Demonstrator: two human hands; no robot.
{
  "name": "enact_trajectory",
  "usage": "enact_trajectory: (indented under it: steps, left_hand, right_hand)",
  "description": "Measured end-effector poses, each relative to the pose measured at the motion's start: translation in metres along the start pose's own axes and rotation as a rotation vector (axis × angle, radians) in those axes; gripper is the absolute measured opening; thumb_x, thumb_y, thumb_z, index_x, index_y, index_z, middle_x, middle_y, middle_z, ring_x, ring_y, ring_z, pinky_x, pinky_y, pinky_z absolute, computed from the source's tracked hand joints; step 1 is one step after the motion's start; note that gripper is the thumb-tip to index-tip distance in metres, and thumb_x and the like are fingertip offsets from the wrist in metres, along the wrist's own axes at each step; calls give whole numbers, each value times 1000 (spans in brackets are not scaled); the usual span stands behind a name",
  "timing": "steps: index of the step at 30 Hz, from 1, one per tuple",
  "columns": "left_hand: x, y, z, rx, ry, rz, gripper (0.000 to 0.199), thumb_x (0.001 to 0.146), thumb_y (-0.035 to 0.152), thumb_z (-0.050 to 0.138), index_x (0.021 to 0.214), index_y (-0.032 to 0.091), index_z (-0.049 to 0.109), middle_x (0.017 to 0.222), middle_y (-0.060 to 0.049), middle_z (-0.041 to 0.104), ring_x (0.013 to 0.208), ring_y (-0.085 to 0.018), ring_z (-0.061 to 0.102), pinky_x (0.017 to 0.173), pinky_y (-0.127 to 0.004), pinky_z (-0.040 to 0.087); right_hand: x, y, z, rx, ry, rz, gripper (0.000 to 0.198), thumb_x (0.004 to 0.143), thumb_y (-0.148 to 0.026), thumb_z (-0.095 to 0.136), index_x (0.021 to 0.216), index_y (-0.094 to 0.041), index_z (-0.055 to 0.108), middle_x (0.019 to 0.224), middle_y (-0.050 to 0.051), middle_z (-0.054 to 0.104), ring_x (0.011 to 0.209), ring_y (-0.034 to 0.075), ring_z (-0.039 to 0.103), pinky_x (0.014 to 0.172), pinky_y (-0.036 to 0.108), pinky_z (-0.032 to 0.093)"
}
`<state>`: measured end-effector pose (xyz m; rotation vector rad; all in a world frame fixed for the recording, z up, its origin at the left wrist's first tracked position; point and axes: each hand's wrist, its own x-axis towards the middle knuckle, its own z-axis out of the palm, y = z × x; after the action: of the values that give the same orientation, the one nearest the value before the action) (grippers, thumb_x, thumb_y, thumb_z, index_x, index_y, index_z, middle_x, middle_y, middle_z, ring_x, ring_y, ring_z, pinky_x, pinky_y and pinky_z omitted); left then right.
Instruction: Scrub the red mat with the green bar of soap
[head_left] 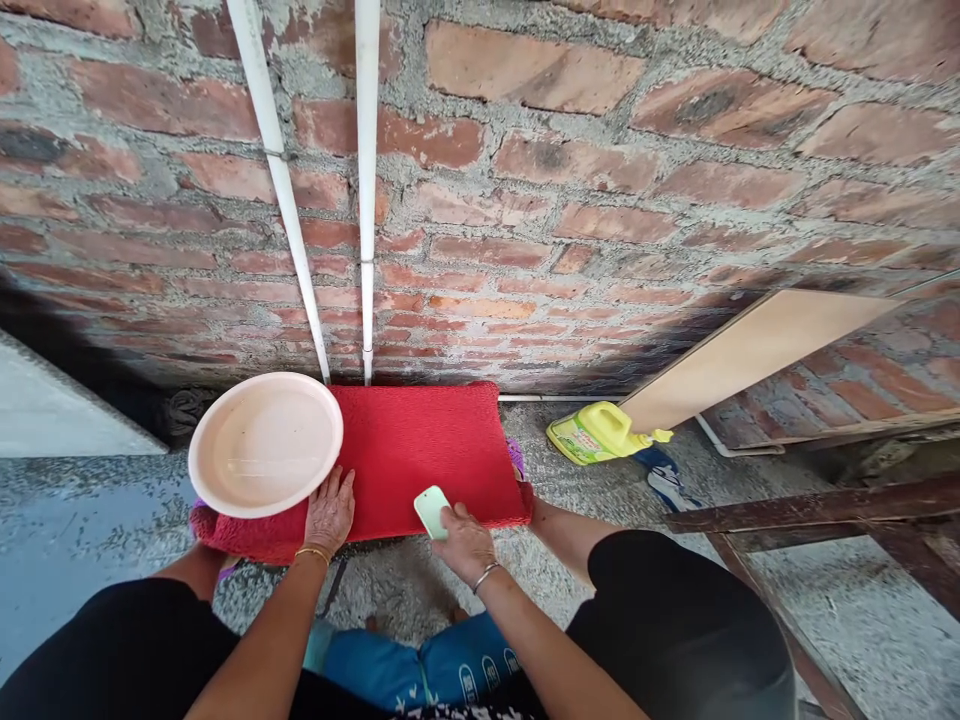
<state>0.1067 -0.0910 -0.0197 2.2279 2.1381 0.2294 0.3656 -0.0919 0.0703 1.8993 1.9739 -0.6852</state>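
A red towel-like cloth [427,440] lies spread over a low support between my knees, its surface wet-looking. My left hand [331,507] rests flat on it with fingers out, right beside the basin's rim. In my right hand [465,543] is a pale green scrub brush [430,511], seen from its smooth back with a small hole at the far end; any bristles are hidden underneath. The brush is over the cloth's near edge. A pale pink basin [267,440] with a little water stands on the cloth's left part.
A yellow jug [596,434] lies on the wet concrete floor to the right, beside a leaning board [757,345]. White pipes [367,200] run down the brick wall [525,250] ahead. A wooden frame [772,508] is at the right, a grey slab [67,400] at the left.
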Motion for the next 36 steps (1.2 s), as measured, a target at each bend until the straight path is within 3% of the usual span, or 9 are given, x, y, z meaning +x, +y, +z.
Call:
enact_trajectory:
  steps: [3, 7, 9, 16, 21, 24, 26, 31, 36]
  left_hand:
    - [1, 1, -1, -20, 3, -3, 46, 88, 19, 37, 129, 20, 58, 134, -13, 58, 125, -27, 52, 108, -47, 36]
    - [1, 2, -1, -25, -11, -17, 47, 87, 20, 38, 129, 21, 58, 134, -13, 58, 125, -28, 52, 108, -48, 35]
    - [1, 2, -1, -27, -12, -20, 46, 87, 20, 38, 129, 21, 58, 135, -13, 58, 125, -28, 52, 108, -48, 35]
    - [2, 1, 0, 0, 21, 2, 45, 87, 20, 40, 127, 21, 59, 132, -12, 60, 122, -27, 54, 107, -46, 36]
    - [2, 0, 5, -29, 85, 12, 43, 86, 20, 41, 124, 19, 62, 128, -14, 62, 120, -29, 56, 106, -49, 38]
    - [1, -1, 8, -28, 114, 20, 43, 86, 20, 42, 123, 19, 62, 127, -14, 63, 119, -29, 56, 105, -49, 38]
    - [1, -1, 9, -18, 126, 25, 43, 86, 20, 41, 124, 19, 62, 126, -14, 63, 118, -29, 57, 104, -49, 38]
    - [0, 0, 9, -5, 141, 32, 43, 86, 20, 40, 123, 17, 63, 126, -16, 62, 119, -30, 56, 104, -49, 38]
    - [0, 0, 9, 1, 157, 35, 43, 86, 20, 41, 122, 18, 63, 126, -15, 63, 119, -29, 56, 105, -48, 37]
  right_hand:
    - [3, 32, -1, -32, -3, 70, 37, 69, -31, 66, 105, -23, 60, 113, 9, 58, 99, 22, 59, 79, 28, 40]
    - [5, 102, -26, -19, -8, 361, 36, 73, -25, 60, 108, -22, 60, 107, 11, 60, 95, 22, 62, 76, 30, 42]
    - [6, 117, -33, -8, 0, 451, 36, 74, -24, 57, 110, -22, 59, 106, 12, 61, 97, 23, 63, 75, 31, 42]
    - [10, 108, -23, 91, 12, 450, 38, 73, -31, 62, 110, -20, 60, 111, 14, 60, 94, 24, 65, 70, 31, 44]
    - [7, 129, -35, 170, 57, 596, 32, 78, -34, 59, 102, -15, 61, 95, 13, 65, 88, 24, 65, 67, 29, 45]
    - [8, 126, -36, 199, 88, 535, 29, 79, -34, 58, 99, -15, 60, 101, 14, 64, 91, 23, 65, 67, 27, 44]
    - [8, 123, -33, 202, 90, 506, 28, 77, -31, 59, 101, -15, 59, 106, 14, 63, 93, 23, 64, 69, 27, 44]
    - [3, 125, -33, 147, 11, 609, 37, 81, -33, 54, 113, -14, 57, 103, 16, 63, 92, 26, 65, 72, 32, 44]
    - [14, 91, -30, 31, 153, 356, 41, 80, -39, 56, 114, -17, 57, 113, 16, 58, 95, 25, 61, 76, 33, 44]
